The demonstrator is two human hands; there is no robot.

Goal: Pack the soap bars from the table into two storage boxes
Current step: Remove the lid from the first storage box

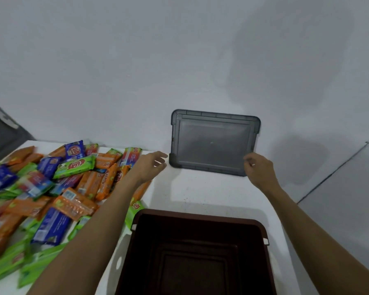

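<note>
Setup stage: grey translucent plastic lid (213, 143) leans on the wall, left hand (149, 165) loose-fingered beside it, right hand (259, 169) curled at its corner, grip unclear. Next I'd grab the colourful wrapped soap bars (73, 177) piled left and drop them in the open dark-brown plastic box (200, 215).

Single head-worn view, forward and down, close over the table (200, 194).
</note>
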